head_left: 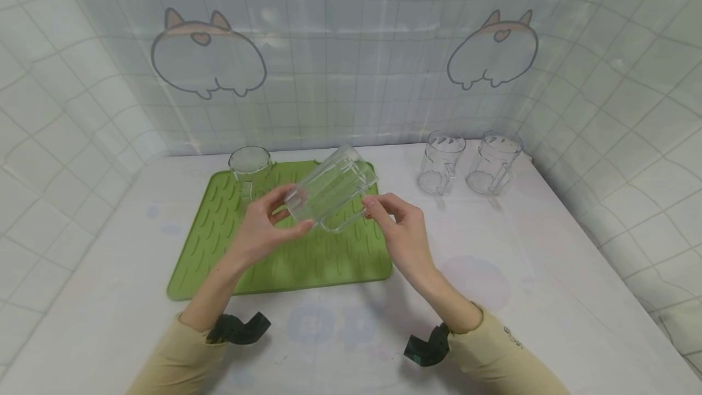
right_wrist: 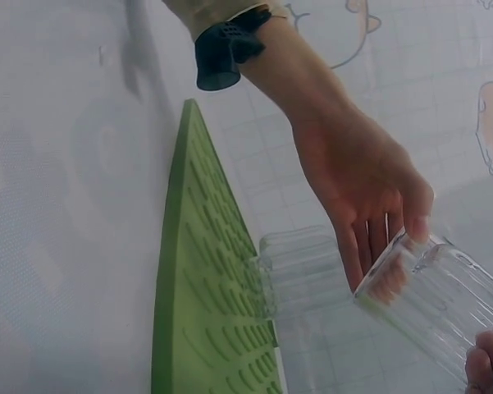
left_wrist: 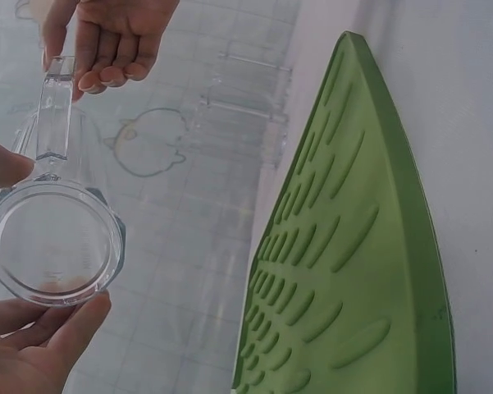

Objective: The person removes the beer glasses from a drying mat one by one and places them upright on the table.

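From where I stand, a person is holding a clear, faceted, glass-like mug with a long handle (head_left: 331, 189) in both hands, raised above a green rectangular mat with raised ridges (head_left: 307, 276). The mug is tilted over on its side, its base towards the left and near, its mouth towards the right and far.

The left hand (head_left: 263, 230) is at the base end, spread wide into a broad curve: the thumb lies along the near side, the fingers wrap the far side, and the base sits between them. The right hand (head_left: 404, 229) is at the mug's right, near side. Its thumb and fingers are drawn together in a pinch on the handle (left_wrist: 54, 119), at the end closer to the mouth.

Just to the far left of the held mug, a second clear mug (head_left: 251, 174) stands on the mat. Well apart, to the far right, a third clear mug (head_left: 440, 163) and a fourth clear mug (head_left: 493, 163) stand side by side on the white table covering (head_left: 323, 358).

The person wears beige sleeves (head_left: 175, 358) and a black device on each wrist (head_left: 238, 329). Beyond the table rises a pale grid-patterned wall (head_left: 356, 78) with two outlined cartoon animal rears (head_left: 208, 63).
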`<move>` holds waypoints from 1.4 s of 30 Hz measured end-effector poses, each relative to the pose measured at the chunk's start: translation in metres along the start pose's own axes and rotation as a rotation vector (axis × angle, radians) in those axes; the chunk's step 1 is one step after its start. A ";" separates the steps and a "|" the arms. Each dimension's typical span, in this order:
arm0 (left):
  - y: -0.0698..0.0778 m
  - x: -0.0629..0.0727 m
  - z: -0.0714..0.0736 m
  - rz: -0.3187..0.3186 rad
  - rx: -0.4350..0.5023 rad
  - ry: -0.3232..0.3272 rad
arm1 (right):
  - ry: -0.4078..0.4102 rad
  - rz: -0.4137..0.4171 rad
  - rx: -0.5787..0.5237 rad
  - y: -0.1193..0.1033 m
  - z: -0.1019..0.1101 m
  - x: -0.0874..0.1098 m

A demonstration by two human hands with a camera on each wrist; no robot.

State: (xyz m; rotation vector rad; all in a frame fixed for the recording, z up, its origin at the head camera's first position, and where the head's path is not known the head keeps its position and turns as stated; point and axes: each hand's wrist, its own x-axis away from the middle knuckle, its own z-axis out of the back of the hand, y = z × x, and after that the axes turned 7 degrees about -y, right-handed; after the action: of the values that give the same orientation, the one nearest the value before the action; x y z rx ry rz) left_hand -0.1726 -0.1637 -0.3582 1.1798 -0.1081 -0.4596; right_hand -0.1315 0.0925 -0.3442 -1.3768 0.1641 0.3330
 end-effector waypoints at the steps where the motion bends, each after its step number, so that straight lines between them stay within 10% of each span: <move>1: 0.000 0.000 0.000 -0.001 -0.007 -0.001 | -0.002 -0.001 -0.002 0.000 0.000 0.000; 42: -0.003 0.000 -0.011 0.100 -0.063 -0.110 | -0.154 -0.014 -0.230 -0.006 -0.007 0.004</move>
State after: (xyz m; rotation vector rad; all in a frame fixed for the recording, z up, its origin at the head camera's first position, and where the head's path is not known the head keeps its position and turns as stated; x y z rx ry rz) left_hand -0.1698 -0.1558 -0.3655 1.0815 -0.2453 -0.4367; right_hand -0.1253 0.0857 -0.3415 -1.5712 -0.0118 0.4556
